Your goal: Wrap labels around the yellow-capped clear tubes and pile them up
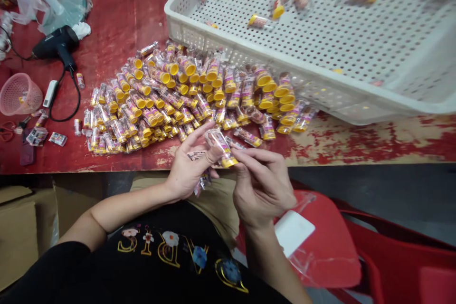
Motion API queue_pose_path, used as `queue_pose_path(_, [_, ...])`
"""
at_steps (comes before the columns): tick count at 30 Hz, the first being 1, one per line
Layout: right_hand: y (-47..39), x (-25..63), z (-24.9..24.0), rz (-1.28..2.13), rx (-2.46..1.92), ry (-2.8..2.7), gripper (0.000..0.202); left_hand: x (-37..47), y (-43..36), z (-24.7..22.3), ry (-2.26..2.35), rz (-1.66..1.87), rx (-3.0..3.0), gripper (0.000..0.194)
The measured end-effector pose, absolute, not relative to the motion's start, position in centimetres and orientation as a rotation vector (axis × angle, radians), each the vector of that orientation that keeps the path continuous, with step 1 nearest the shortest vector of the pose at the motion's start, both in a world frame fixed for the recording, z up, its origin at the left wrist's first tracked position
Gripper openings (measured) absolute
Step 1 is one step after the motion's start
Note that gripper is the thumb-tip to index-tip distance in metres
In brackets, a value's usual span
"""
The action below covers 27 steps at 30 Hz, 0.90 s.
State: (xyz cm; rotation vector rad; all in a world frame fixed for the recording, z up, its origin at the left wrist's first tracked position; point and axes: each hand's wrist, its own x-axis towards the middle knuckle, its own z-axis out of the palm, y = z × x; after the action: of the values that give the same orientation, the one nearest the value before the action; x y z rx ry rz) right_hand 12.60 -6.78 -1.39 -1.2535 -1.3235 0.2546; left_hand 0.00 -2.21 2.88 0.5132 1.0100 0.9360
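Between my two hands is a small clear tube with a yellow cap (221, 148), tilted with its cap toward my right hand. My left hand (188, 166) grips the tube's side between thumb and fingers, and printed plastic pieces (201, 184) stick out below its palm. The fingertips of my right hand (263, 183) pinch at the capped end. Just beyond both hands lies a big heap of similar yellow-capped tubes (167, 99) with pink-purple labels. A few loose tubes (248, 137) rest near my fingers at the table's front edge.
A white perforated crate (228, 43) with more tubes stands at the back right. On the left of the red table (117, 4) are a black heat gun (59, 45), a pink basket (21, 95) and red scissors (7, 130). A red chair (320, 247) stands at my right.
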Motion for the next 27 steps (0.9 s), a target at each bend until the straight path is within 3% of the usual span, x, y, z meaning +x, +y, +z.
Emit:
queue_pose_path(7, [-7.5, 12.7, -1.2, 0.184, -1.334, -1.293, 0.039, 0.0, -2.8, 3.7, 1.015, 0.901, 0.645, 0.067])
queue_pose_path(15, [-7.5, 12.5, -1.3, 0.140, -1.292, -1.230, 0.052, 0.1, -2.7, 4.3, 0.991, 0.893, 0.538, 0.074])
queue_pose_path(21, [-7.0, 12.5, -1.4, 0.164, -1.343, -1.199, 0.040, 0.2, -2.3, 3.7, 1.002, 0.884, 0.517, 0.076])
queue_pose_path(27, [-5.7, 12.7, -1.2, 0.301, -1.339, -1.194, 0.034, 0.5, -1.2, 2.9, 1.007, 0.930, 0.521, 0.062])
